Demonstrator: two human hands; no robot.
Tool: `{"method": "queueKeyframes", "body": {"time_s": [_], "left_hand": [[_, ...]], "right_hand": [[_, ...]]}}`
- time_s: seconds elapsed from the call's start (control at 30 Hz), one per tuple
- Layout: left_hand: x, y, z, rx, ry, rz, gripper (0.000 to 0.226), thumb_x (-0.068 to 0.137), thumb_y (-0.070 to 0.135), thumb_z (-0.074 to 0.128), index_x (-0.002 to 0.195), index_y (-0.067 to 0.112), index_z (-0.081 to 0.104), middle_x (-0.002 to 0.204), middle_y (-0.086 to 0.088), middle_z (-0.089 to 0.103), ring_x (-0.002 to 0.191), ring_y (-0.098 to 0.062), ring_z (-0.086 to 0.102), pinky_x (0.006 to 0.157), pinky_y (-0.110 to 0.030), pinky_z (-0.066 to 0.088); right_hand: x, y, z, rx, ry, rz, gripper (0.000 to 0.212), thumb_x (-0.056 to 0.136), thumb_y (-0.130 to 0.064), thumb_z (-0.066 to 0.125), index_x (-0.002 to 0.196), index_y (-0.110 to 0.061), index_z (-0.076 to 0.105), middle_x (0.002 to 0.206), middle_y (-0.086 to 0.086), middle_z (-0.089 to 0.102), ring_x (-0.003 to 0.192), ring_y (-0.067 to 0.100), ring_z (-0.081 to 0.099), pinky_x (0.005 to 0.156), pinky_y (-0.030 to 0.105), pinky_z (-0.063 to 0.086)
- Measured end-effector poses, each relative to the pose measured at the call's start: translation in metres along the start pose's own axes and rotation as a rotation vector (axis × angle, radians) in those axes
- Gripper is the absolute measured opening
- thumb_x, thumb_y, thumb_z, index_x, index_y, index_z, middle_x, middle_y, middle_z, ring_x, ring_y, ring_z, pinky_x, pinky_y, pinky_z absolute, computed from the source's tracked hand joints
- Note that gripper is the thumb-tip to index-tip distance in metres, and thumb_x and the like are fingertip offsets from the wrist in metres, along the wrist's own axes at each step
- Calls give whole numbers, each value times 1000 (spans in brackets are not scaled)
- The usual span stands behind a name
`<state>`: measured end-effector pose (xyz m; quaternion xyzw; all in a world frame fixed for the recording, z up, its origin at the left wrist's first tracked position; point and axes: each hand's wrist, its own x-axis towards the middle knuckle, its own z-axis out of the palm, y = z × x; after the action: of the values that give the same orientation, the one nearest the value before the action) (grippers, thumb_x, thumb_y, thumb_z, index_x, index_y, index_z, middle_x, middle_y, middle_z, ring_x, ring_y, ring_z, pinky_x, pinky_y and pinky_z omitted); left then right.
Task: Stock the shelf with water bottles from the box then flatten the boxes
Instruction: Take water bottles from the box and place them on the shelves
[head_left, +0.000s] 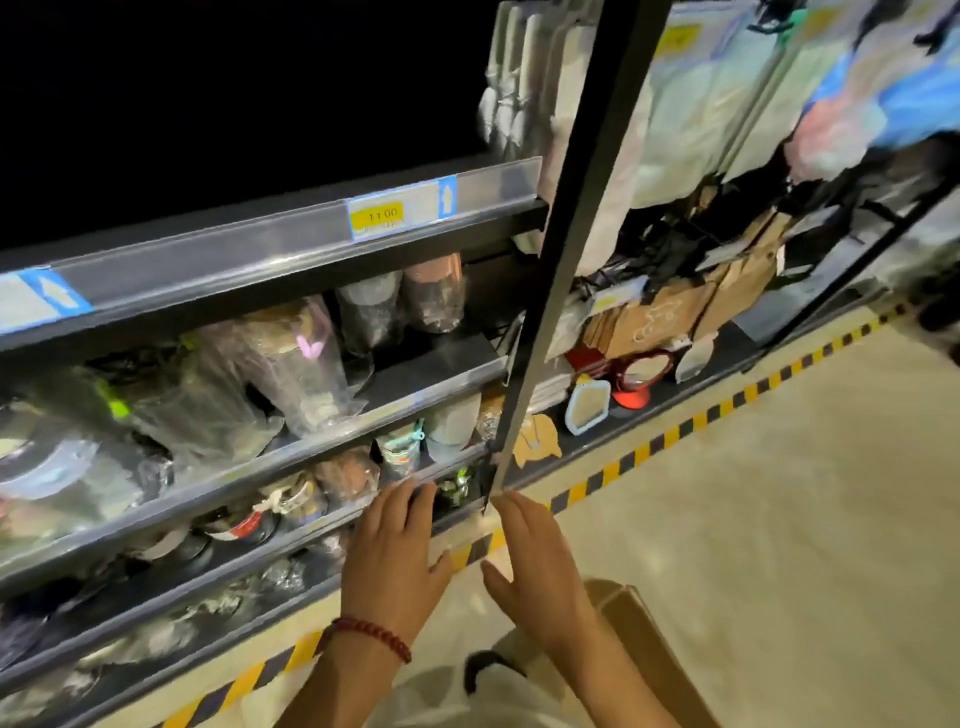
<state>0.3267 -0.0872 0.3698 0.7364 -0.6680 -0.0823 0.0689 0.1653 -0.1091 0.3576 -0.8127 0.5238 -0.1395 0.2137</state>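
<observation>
Box (644, 649) lies below right hand (535, 561), fingers (511, 512) clear of it

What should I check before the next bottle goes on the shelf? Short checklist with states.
1. Left hand free: ok, fingers straight, holding nothing, fingertips near a lower shelf edge.
2. Right hand free: ok, open and holding nothing, close to the foot of the upright post.
3. Box within reach: ok, its cardboard edge shows just below the right hand.
4. Bottles left in the box: cannot tell, the inside is not visible.
5. Room on the lower shelf: cannot tell, wrapped goods fill what shows and the frame is blurred.
6. Floor beside the box: ok, nothing lies on the part in view.
</observation>
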Motion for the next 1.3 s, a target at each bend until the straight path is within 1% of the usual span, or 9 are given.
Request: {"method": "queueKeyframes", "body": {"time_s": [0.1, 0.17, 0.23, 0.37, 0.7, 0.83, 0.97, 1.13, 1.3], "left_hand": [[-27, 5, 4, 79, -55, 192, 80, 33, 42, 92, 105, 13, 71, 107, -7, 70, 98, -28, 67, 74, -42, 57], [-43, 4, 12, 88, -97, 330, 85, 33, 41, 91, 109, 15, 65, 108, -7, 69, 99, -29, 67, 75, -44, 57], [-53, 4, 17, 108, -147, 459, 88, 37, 40, 90, 115, 16, 58, 111, -8, 67, 102, -31, 65, 78, -46, 56], [-74, 10, 31, 142, -242, 674, 77, 38, 41, 90, 107, 14, 69, 110, -7, 68, 101, -29, 66, 76, -45, 57], [-128, 69, 62, 167, -389, 1081, 75, 33, 38, 92, 102, 15, 70, 104, -7, 70, 96, -28, 68, 67, -42, 58], [-146, 107, 73, 131, -428, 1181, 85, 29, 38, 91, 105, 17, 59, 97, -3, 69, 94, -22, 60, 64, -35, 56], [-164, 156, 95, 192, -465, 1196, 74, 30, 34, 92, 97, 15, 69, 97, -5, 69, 88, -26, 69, 63, -36, 56], [-183, 226, 137, 254, -565, 1061, 63, 76, 40, 70, 132, 19, 50, 136, -4, 50, 126, -25, 47, 99, -39, 43], [-177, 286, 212, 314, -630, 993, 68, 63, 32, 81, 125, 13, 58, 112, -8, 63, 101, -29, 61, 81, -38, 51]], "right_hand": [[-53, -6, 8, -114, 89, 126, 66, 57, -27, 80, 117, -11, 57, 114, 9, 63, 100, 28, 65, 78, 36, 57], [-89, -8, 19, -109, 140, 220, 69, 58, -25, 79, 119, -11, 50, 116, 13, 61, 100, 34, 63, 76, 41, 57], [-122, -12, 29, -180, 148, 344, 77, 54, -31, 84, 120, -13, 48, 117, 13, 62, 100, 33, 64, 77, 39, 57], [-180, -29, 34, -246, 210, 586, 75, 41, -33, 85, 109, -13, 59, 103, 7, 65, 85, 25, 66, 67, 31, 56], [-305, -49, 55, -166, 283, 1114, 69, 53, -27, 85, 117, -12, 62, 111, 6, 64, 95, 24, 64, 75, 33, 57], [-342, -42, 59, -64, 330, 1241, 58, 57, -22, 81, 110, -16, 61, 103, 3, 65, 88, 22, 64, 70, 31, 55], [-382, -20, 55, 6, 303, 1323, 57, 55, -25, 81, 107, -18, 59, 99, 1, 63, 86, 21, 62, 70, 29, 53], [-420, 47, 43, 89, 292, 1298, 61, 56, -24, 83, 112, -16, 60, 107, 3, 64, 95, 23, 63, 80, 31, 53], [-444, 152, 53, 109, 251, 1266, 68, 53, -21, 85, 116, -9, 61, 110, 13, 66, 96, 32, 65, 78, 40, 56]]}}
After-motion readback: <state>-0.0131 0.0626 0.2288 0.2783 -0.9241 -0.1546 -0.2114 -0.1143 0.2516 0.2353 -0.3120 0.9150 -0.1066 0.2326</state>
